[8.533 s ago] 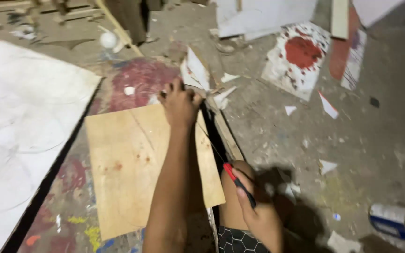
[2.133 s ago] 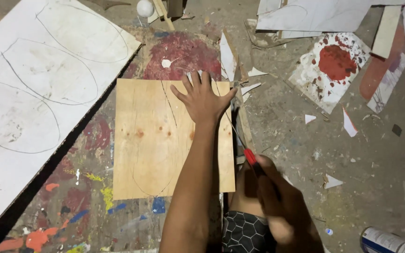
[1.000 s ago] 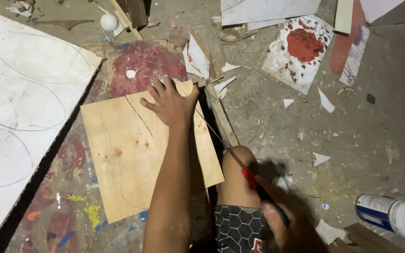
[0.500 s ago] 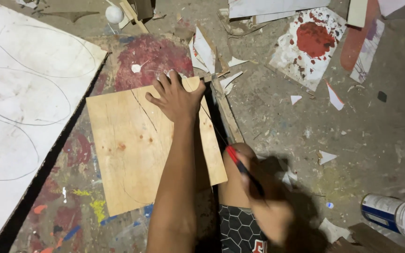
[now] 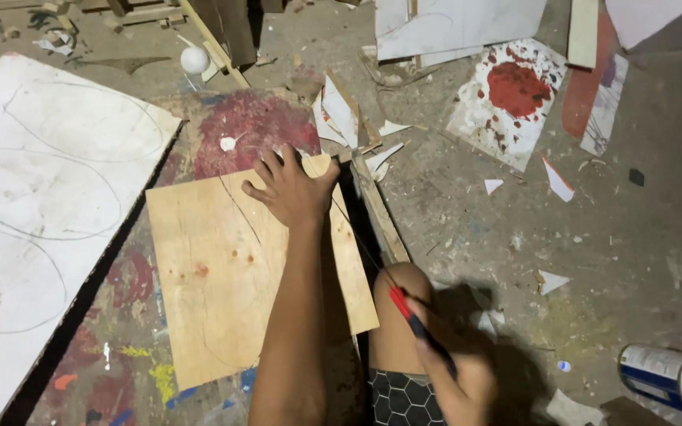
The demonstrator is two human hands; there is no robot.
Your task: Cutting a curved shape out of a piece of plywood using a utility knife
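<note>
A light plywood sheet (image 5: 222, 284) with a drawn curve lies on a paint-stained board (image 5: 238, 126). My left hand (image 5: 290, 189) presses flat on its upper right corner, fingers spread. My right hand (image 5: 455, 371) is low at the right, beside my bare knee (image 5: 396, 315), and holds a thin saw with a red and black handle (image 5: 412, 315). The saw's thin blade runs up along the sheet's right edge toward my left hand.
A large white board (image 5: 33, 205) with pencilled oval outlines lies at left. A narrow wooden strip (image 5: 376, 213) runs beside the sheet. White scraps, a red-stained white panel (image 5: 511, 99), a small white ball (image 5: 194, 59) and a blue-and-white can (image 5: 668, 379) lie on the dusty floor.
My right hand with the saw has moved back and forth along the sheet's right edge. My left hand has stayed pressed on the sheet's upper corner. The view has shifted slightly.
</note>
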